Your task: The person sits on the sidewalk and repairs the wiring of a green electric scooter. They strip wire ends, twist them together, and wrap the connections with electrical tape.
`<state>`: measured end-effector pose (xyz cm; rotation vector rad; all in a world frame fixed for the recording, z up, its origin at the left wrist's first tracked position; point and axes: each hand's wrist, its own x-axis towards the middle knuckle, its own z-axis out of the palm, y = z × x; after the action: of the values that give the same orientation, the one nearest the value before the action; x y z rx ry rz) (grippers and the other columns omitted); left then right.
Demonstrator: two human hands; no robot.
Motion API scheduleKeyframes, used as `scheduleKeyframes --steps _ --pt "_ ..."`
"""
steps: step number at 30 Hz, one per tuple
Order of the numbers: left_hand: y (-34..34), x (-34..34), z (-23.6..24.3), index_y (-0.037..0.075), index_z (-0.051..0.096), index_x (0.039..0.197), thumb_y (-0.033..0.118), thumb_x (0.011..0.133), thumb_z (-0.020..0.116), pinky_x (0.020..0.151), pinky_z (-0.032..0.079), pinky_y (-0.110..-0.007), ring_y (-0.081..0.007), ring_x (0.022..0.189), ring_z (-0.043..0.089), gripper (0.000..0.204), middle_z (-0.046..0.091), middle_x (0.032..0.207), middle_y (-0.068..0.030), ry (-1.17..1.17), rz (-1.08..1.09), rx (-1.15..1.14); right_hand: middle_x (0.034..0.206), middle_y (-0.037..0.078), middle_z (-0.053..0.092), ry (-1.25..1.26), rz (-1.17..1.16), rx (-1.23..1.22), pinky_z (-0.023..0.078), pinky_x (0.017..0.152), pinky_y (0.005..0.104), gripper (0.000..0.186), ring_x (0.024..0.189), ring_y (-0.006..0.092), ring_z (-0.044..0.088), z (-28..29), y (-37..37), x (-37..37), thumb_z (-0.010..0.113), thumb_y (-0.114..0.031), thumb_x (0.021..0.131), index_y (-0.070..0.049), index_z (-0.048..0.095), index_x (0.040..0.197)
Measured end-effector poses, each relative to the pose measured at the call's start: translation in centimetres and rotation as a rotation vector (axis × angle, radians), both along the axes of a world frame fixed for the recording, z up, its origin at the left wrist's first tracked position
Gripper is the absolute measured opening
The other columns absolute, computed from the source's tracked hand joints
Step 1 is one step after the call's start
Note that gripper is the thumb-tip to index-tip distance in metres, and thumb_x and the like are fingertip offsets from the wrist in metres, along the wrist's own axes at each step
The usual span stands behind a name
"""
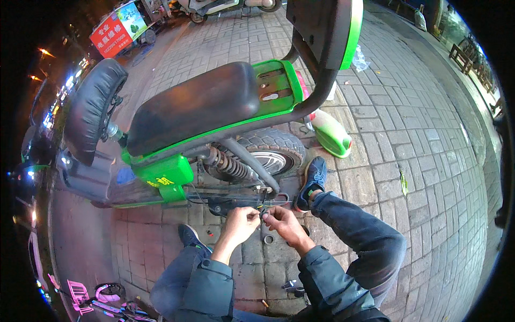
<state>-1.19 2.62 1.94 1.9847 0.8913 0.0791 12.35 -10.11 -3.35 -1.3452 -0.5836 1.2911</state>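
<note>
A green and black electric scooter [193, 104] stands across the view, with its rear wheel [279, 153] and coil spring shock [230, 163] facing me. Below the wheel, thin dark and yellowish wires [261, 205] hang from the frame. My left hand [241, 226] is closed in a pinch beside these wires. Close against it, my right hand [285, 224] also pinches, with a bit of dark wire at its fingertips. The exact ends between the fingers are too small to make out. A dark part [220, 206] under the frame lies just beyond my left hand.
On the paving below my hands lie a small round ring [268, 239] and a dark tool-like object [293, 288]. A green and white fender piece [330, 134] rests behind the wheel. A pink bicycle [107, 300] is at lower left, a red sign [111, 38] at upper left.
</note>
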Motion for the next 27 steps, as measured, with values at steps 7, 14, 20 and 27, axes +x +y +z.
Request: scheduleKeyframes --steps 7,14,20,27 --pt "-1.5 0.1 -0.5 0.001 0.076 0.095 0.014 0.088 0.072 0.071 0.059 -0.035 -0.0254 0.078 0.077 0.016 0.076 0.085 -0.018 -0.033 0.178 0.13 0.088 -0.001 0.064 0.208 -0.112 0.099 0.046 0.072 0.026 0.014 0.079 0.0084 0.056 0.1 0.1 -1.6 0.069 -0.018 0.099 -0.005 0.065 0.1" --pt "-3.4 -1.0 -1.0 0.0 0.071 0.106 0.004 0.087 0.072 0.068 0.059 -0.033 -0.023 0.077 0.075 0.019 0.075 0.093 -0.0159 -0.199 0.153 0.321 0.082 0.0 0.064 0.485 -0.215 0.089 0.043 0.068 0.0251 0.013 0.074 0.0086 0.056 0.1 0.0 -1.9 0.069 -0.017 0.097 -0.005 0.065 0.097" --pt "-4.6 -0.4 -1.4 0.005 0.07 0.103 0.01 0.089 0.071 0.069 0.058 -0.045 -0.0386 0.08 0.071 0.015 0.072 0.095 -0.018 -0.142 0.202 0.526 0.083 0.0 0.065 0.577 -0.219 0.101 0.043 0.066 0.0236 0.015 0.073 0.0081 0.057 0.7 -0.1 -1.9 0.07 -0.02 0.098 -0.005 0.067 0.101" --pt "-4.5 -0.3 0.0 -0.001 0.072 0.093 0.011 0.093 0.072 0.063 0.054 -0.035 -0.0254 0.069 0.073 0.012 0.073 0.079 -0.0175 -0.201 0.381 0.275 0.091 -0.001 0.068 0.308 -0.163 -0.037 0.046 0.067 0.0229 0.028 0.076 0.0061 0.058 1.0 0.1 -1.5 0.065 -0.018 0.103 0.001 0.07 0.122"
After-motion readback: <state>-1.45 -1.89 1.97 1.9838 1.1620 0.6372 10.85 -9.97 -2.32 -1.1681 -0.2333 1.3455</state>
